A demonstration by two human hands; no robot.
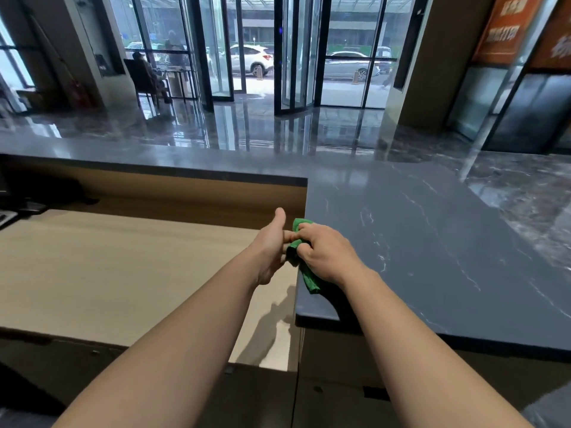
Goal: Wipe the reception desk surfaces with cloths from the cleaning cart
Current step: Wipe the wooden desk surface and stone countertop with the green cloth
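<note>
Right hand (324, 254) grips the likely soft, light cloth (310, 281) mid-bunch at the counter's (432, 242) left edge; left hand (268, 248) touches it, fingers straight.

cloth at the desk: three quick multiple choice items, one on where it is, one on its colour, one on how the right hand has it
1. Where is the cloth?
A) at the left edge of the dark marble counter
B) on a chair seat
C) on the lobby floor

2. What colour is it?
A) blue
B) green
C) white

3. The right hand is:
A) flat and empty
B) curled round the cloth
C) hanging at the person's side

Answers:
1 A: the cloth lies along the counter's left edge.
2 B: green fabric shows above and below the hand.
3 B: its fingers are curled over the bunched cloth.
</note>
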